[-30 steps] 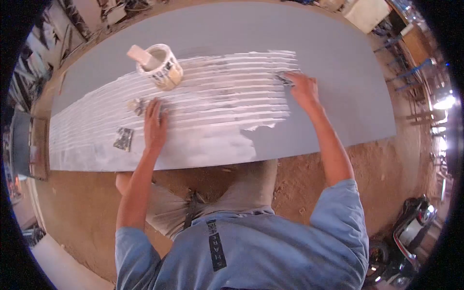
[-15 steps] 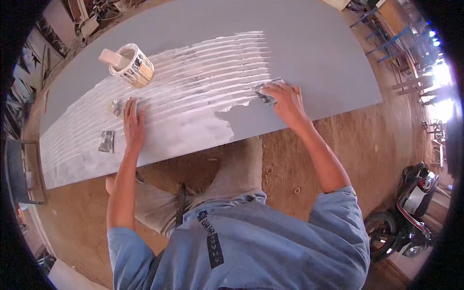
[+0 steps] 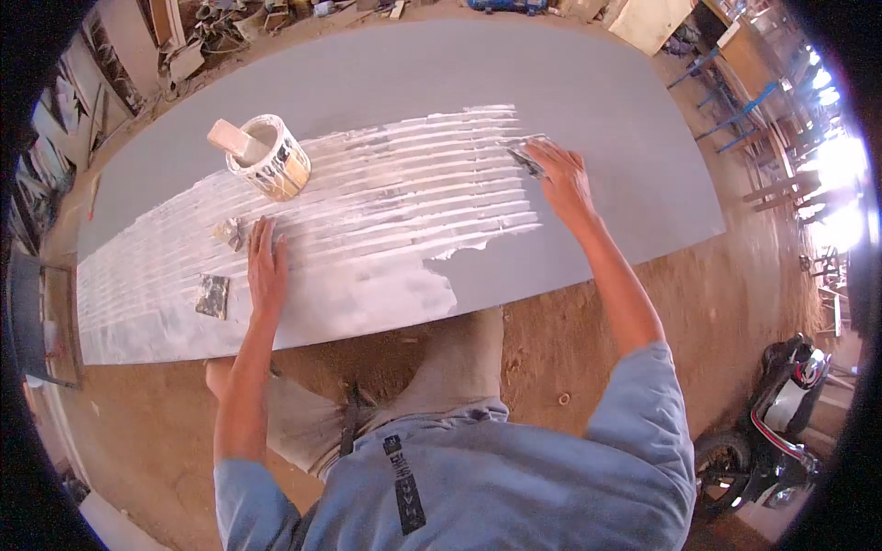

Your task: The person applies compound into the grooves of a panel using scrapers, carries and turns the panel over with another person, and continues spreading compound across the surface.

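Note:
A large grey board (image 3: 625, 110) lies in front of me, with ridged stripes of white paste (image 3: 413, 179) across its middle and a smoother white smear near its front edge. My right hand (image 3: 566, 182) is closed around a flat, paste-smeared putty scraper (image 3: 526, 158), at the right end of the upper stripes. My left hand (image 3: 266, 275) rests flat on the board with nothing in it. Beside its fingertips lies a small crumpled lump (image 3: 228, 233). A dark square pad or blade (image 3: 212, 297) lies left of that wrist.
A paste-streaked bucket (image 3: 292, 174) stands on the board at the upper left, a flat pale paddle (image 3: 235, 139) leaning out of it. A motorcycle (image 3: 781, 413) is parked at the lower right. Scrap (image 3: 207, 32) lies behind the board; blue-framed furniture (image 3: 735, 119) stands at the right.
My right hand has moved with the scraper from the lower stripes toward the upper ones. White stripes now reach further right at the bottom. The view has tilted up; my left hand stays on the board.

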`<state>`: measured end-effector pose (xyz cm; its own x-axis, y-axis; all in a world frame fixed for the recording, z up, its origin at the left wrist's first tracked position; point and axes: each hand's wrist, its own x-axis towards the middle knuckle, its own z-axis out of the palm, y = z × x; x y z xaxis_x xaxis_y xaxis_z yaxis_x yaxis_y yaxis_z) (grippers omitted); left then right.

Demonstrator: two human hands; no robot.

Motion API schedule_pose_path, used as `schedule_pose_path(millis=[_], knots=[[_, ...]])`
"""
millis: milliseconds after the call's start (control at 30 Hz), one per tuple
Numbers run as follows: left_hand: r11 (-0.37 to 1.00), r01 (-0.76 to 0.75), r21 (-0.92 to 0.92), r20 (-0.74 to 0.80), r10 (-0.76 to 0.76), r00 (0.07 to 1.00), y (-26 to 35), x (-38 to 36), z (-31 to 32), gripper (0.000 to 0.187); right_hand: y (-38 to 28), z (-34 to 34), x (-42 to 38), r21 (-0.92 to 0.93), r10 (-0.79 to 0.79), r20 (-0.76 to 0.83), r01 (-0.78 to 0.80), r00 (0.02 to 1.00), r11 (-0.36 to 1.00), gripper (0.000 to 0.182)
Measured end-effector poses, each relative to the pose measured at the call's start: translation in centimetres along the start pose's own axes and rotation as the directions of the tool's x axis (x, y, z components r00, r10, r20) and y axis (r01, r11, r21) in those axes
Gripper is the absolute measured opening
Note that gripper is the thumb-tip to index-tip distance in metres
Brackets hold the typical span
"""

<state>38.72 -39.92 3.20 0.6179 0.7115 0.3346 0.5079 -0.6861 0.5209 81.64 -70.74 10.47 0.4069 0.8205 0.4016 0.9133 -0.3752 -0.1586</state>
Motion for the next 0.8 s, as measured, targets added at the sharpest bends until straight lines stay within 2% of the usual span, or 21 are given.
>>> schedule_pose_path(millis=[67,167,233,267,333,367,433,467,533,633,800], knots=[[0.999,0.041,-0.002,-0.004,-0.041,0.999,0.1,0.1,0.0,0.044,0.1,2.2,2.6,0.000,-0.058,0.016,0.058,0.998,0.998,0.054],[0.999,0.018,0.042,0.006,-0.018,1.000,-0.6,0.1,0.4,0.044,0.7,4.4,4.5,-0.003,-0.057,0.005,0.057,0.998,0.998,0.052],[0.999,0.040,0.030,0.014,-0.041,0.999,0.0,0.4,-0.1,0.044,2.2,7.2,6.7,-0.154,0.021,0.044,-0.014,0.999,0.988,0.057],[0.999,0.048,0.008,0.031,-0.048,0.998,0.6,0.3,-0.4,0.044,2.7,7.5,5.9,-0.152,0.027,0.054,-0.018,0.998,0.988,0.057],[0.999,0.049,0.006,0.032,-0.049,0.998,0.5,0.3,-0.3,0.044,2.7,6.5,5.4,-0.252,0.115,0.121,-0.082,0.986,0.964,0.052],[0.999,0.046,0.006,0.027,-0.046,0.999,0.4,0.6,-0.3,0.044,2.9,5.6,6.1,-0.255,0.110,0.126,-0.075,0.986,0.964,0.052],[0.999,0.053,-0.007,0.030,-0.052,0.998,0.6,0.7,-0.5,0.044,2.8,3.4,7.1,-0.249,0.338,0.336,-0.263,0.879,0.932,0.050],[0.998,0.060,-0.017,0.027,-0.060,0.998,0.8,0.6,-0.5,0.044,2.5,3.2,7.6,-0.250,0.335,0.345,-0.258,0.877,0.933,0.050],[0.996,0.091,-0.023,0.022,-0.090,0.996,0.7,0.4,-0.2,0.044,2.2,3.5,9.2,-0.145,0.225,0.185,-0.200,0.957,0.969,0.046],[0.994,0.107,-0.028,0.018,-0.107,0.994,0.3,0.5,-0.1,0.045,1.7,6.2,9.5,-0.196,0.253,0.171,-0.218,0.952,0.956,0.050],[0.993,0.114,-0.019,0.016,-0.113,0.993,0.1,0.5,-0.1,0.046,-1.7,2.9,8.6,-0.206,0.309,0.368,-0.248,0.877,0.947,0.052]])
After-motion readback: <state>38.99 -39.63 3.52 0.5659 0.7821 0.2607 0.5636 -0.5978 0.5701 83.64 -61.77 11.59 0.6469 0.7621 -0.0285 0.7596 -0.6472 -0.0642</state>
